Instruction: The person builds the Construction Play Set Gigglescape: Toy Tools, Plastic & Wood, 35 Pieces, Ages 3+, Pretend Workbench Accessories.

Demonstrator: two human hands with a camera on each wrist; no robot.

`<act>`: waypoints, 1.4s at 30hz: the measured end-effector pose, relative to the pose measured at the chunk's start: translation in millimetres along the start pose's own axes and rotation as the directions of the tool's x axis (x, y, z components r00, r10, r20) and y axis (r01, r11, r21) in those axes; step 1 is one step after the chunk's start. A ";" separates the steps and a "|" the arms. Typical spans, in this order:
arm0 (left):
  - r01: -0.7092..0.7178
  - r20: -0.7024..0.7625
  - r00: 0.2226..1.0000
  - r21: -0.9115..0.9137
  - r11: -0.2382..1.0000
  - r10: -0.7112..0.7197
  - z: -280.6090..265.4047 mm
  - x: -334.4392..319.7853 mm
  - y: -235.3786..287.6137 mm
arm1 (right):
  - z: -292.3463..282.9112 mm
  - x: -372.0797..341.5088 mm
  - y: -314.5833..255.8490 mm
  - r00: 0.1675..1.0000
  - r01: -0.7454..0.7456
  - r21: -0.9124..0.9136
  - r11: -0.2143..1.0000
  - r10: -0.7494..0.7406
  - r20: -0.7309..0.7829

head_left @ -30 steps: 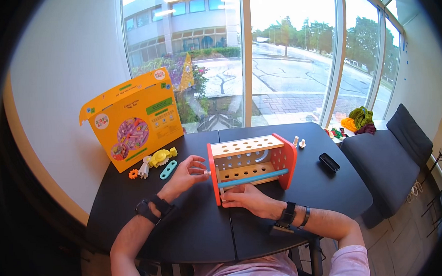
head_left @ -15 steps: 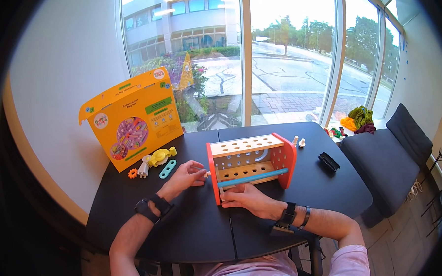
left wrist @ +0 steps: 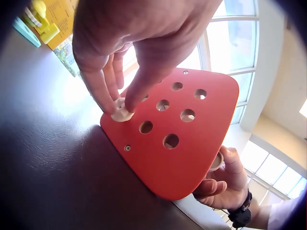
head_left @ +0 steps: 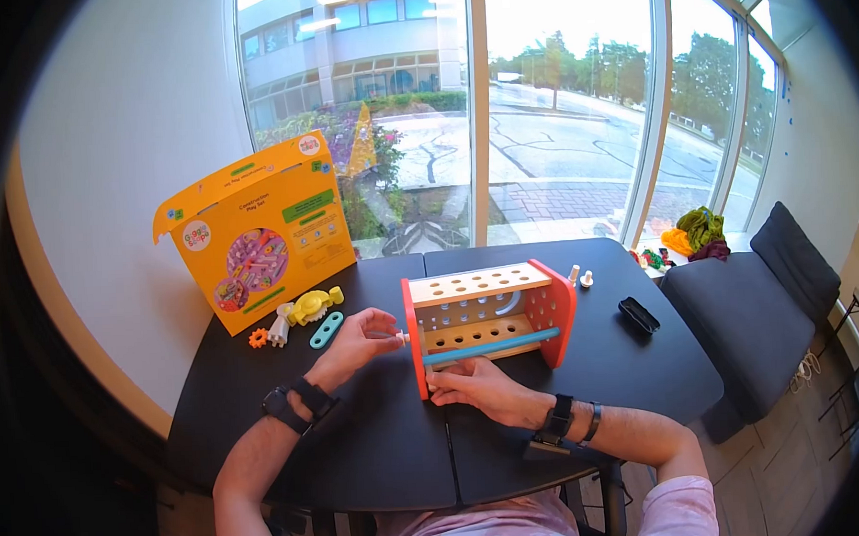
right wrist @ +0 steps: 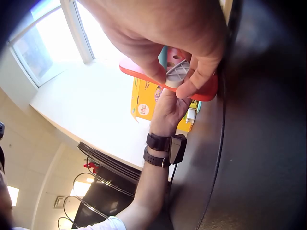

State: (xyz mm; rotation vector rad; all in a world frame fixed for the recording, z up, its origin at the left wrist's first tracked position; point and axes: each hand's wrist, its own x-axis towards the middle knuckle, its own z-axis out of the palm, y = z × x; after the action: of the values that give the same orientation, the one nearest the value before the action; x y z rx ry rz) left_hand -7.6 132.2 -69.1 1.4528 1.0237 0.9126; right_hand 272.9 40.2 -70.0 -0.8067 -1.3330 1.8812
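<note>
A toy toolbox with red side panels (head_left: 416, 350), a holed wooden top (head_left: 478, 282) and a blue bar handle (head_left: 490, 346) stands on the black table. At its left panel my left hand (head_left: 356, 348) pinches the pale round head of a peg-like bolt (left wrist: 123, 111) between thumb and fingers, right against a lower hole. My right hand (head_left: 487, 388) reaches under the bar to the inner side of that panel. Its thumb and fingers pinch a pale grey round piece with a ribbed face (right wrist: 177, 74).
Behind on the left stands a yellow box (head_left: 265, 232). Before it lie an orange gear (head_left: 258, 339), yellow parts (head_left: 311, 307) and a teal holed strip (head_left: 327, 330). Two wooden pegs (head_left: 586, 278) and a black case (head_left: 640, 314) lie right of the toolbox.
My left fingers have shifted and drawn in around the bolt head, which shows a little more now. The right hand and toolbox stay nearly in place.
</note>
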 end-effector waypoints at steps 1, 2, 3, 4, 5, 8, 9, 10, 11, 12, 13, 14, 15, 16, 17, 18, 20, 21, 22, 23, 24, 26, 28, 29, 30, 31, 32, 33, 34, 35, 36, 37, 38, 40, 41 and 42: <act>-0.066 0.009 0.998 0.026 0.997 0.066 0.7 -1.9 2.5 | 0.0 0.3 0.1 1.000 0.002 0.000 1.000 -0.002 0.000; -0.132 0.020 0.991 0.051 0.990 0.131 1.3 -3.1 3.9 | 0.1 0.4 0.3 1.000 0.003 0.001 1.000 -0.003 0.000; -0.133 0.010 0.991 0.002 0.991 0.133 0.8 -2.0 2.1 | 0.0 0.4 0.6 1.000 0.004 0.001 1.000 -0.004 0.000; -0.135 0.000 0.991 -0.046 0.990 0.135 0.5 -0.5 0.2 | -0.1 0.6 1.0 1.000 0.005 0.002 1.000 -0.005 -0.003; -0.136 -0.010 0.991 -0.094 0.986 0.136 0.0 0.6 -1.8 | -0.3 0.8 1.5 1.000 0.006 0.003 1.000 -0.006 -0.005; -0.077 -0.041 0.996 0.033 0.996 0.078 1.9 -0.7 -3.8 | 0.5 0.1 2.4 1.000 0.020 0.004 1.000 -0.020 -0.012; 0.025 -0.022 0.999 0.007 1.000 -0.025 1.0 -1.1 -2.5 | 0.8 -0.2 2.4 1.000 0.027 0.003 1.000 -0.027 -0.014; 0.127 -0.001 0.992 -0.018 0.992 -0.127 -1.4 -0.6 -0.9 | 0.0 0.2 3.9 1.000 0.028 0.000 1.000 -0.028 -0.014; 0.226 0.021 0.974 -0.040 0.973 -0.225 -2.7 0.0 0.5 | -2.0 1.7 6.2 0.999 0.029 -0.006 1.000 -0.029 -0.014; 0.174 0.024 0.985 -0.031 0.984 -0.174 -2.9 -0.3 0.1 | -3.0 3.3 7.1 0.999 0.031 -0.010 0.999 -0.031 -0.012; 0.124 0.028 0.992 -0.021 0.992 -0.123 -2.6 -1.4 -2.1 | -2.6 3.5 6.4 0.999 0.029 -0.011 1.000 -0.029 -0.012; 0.074 0.033 0.997 -0.011 0.997 -0.074 -2.3 -1.7 -3.9 | -1.9 3.1 5.8 1.000 0.026 -0.011 1.000 -0.026 -0.013; 0.035 0.036 0.999 0.011 0.999 -0.035 -3.1 -1.1 -4.8 | -1.2 2.7 5.3 1.000 0.023 -0.010 1.000 -0.024 -0.015; -0.005 0.041 0.999 0.033 0.999 0.003 -4.0 -0.7 -4.9 | -0.7 2.5 5.0 1.000 0.024 -0.013 1.000 -0.024 -0.018; -0.044 0.047 0.998 0.055 0.998 0.042 -4.6 -0.4 -5.2 | 0.0 2.4 4.7 0.999 0.024 -0.015 1.000 -0.025 -0.021; -0.076 0.037 0.996 -0.002 0.997 0.076 -4.6 0.4 -5.5 | 0.5 2.0 4.3 0.999 0.025 -0.018 1.000 -0.025 -0.026; -0.141 0.013 0.990 -0.116 0.983 0.143 -2.9 0.6 -3.8 | 2.0 0.4 2.1 1.000 0.019 -0.018 1.000 -0.020 -0.025; -0.145 -0.003 0.989 -0.068 0.987 0.145 -1.9 0.2 -3.1 | 2.4 -0.1 1.2 1.000 0.016 -0.019 1.000 -0.016 -0.023; -0.149 -0.020 0.989 -0.019 0.989 0.149 -0.5 -1.1 -1.1 | 2.7 -0.4 1.0 1.000 0.013 -0.025 1.000 -0.014 -0.026; -0.151 -0.037 0.988 0.030 0.988 0.152 0.3 -2.0 0.5 | 2.9 -0.6 0.9 0.999 0.010 -0.030 0.999 -0.011 -0.030; -0.048 -0.032 0.998 0.011 0.999 0.048 0.2 -2.0 1.5 | 3.0 -0.8 0.8 0.999 0.007 -0.036 0.999 -0.008 -0.033; 0.159 -0.015 0.987 -0.023 0.987 -0.159 -0.6 -1.8 2.5 | 3.5 -0.8 1.3 0.999 0.012 -0.057 0.998 -0.015 -0.049; 0.151 0.037 0.988 -0.012 0.988 -0.151 -4.0 -0.9 -0.5 | 4.2 -1.0 1.1 0.998 0.013 -0.081 0.997 -0.018 -0.059; 0.147 0.063 0.987 -0.006 0.989 -0.146 -5.4 -0.4 -2.1 | 4.6 -1.2 0.5 0.998 0.012 -0.094 0.996 -0.018 -0.062; 0.086 0.060 0.995 0.002 0.996 -0.086 -6.0 -0.4 -4.2 | 5.1 -1.5 0.5 0.998 0.011 -0.106 0.994 -0.018 -0.064; 0.025 0.057 0.998 0.011 1.000 -0.025 -5.3 -1.8 -4.0 | 5.6 -1.6 0.8 0.998 0.020 -0.107 0.994 -0.027 -0.065; -0.037 0.056 0.998 0.019 0.999 0.036 -4.5 -2.9 -3.7 | 6.5 -1.5 1.0 0.997 0.029 -0.109 0.994 -0.036 -0.065; -0.026 0.037 0.999 0.009 1.000 0.026 -3.3 -3.2 -3.2 | 7.2 -1.4 1.1 0.997 0.038 -0.112 0.993 -0.046 -0.065; -0.017 0.018 1.000 -0.001 1.000 0.017 -1.9 -2.8 -2.2 | 7.3 -1.2 1.2 0.996 0.045 -0.109 0.993 -0.052 -0.066; -0.008 0.000 1.000 -0.012 1.000 0.008 -0.9 -2.4 -1.0 | 7.4 -0.9 1.7 0.996 0.051 -0.106 0.993 -0.059 -0.068; -0.021 -0.002 1.000 -0.025 0.999 0.021 -0.7 -3.2 -0.1 | 7.5 -0.6 2.0 0.996 0.058 -0.103 0.993 -0.065 -0.068; -0.034 -0.004 0.999 -0.039 0.999 0.034 -0.2 -4.8 1.6 | 8.5 -1.5 1.5 0.996 0.053 -0.094 0.994 -0.060 -0.073; -0.047 -0.006 0.999 -0.053 0.997 0.047 -0.1 -5.7 2.6 | 10.5 -3.2 0.7 0.995 0.049 -0.084 0.995 -0.055 -0.077; -0.108 -0.002 0.994 -0.038 0.993 0.108 -0.5 -2.1 -0.3 | 11.3 -3.6 1.6 0.995 0.054 -0.069 0.996 -0.059 -0.075; -0.136 0.000 0.991 -0.032 0.990 0.136 -0.5 -1.4 -2.2 | 10.5 -2.4 3.6 0.995 0.063 -0.065 0.996 -0.068 -0.069; -0.066 -0.007 0.998 -0.020 0.998 0.066 -1.8 -1.0 -4.0 | 10.4 -1.4 5.3 0.995 0.072 -0.060 0.996 -0.076 -0.063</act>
State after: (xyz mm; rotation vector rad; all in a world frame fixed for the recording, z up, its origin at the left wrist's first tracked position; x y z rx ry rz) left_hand -10.1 132.0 -72.9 1.4750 0.9734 0.9731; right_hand 264.5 32.3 -72.0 -0.8293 -1.3639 1.7518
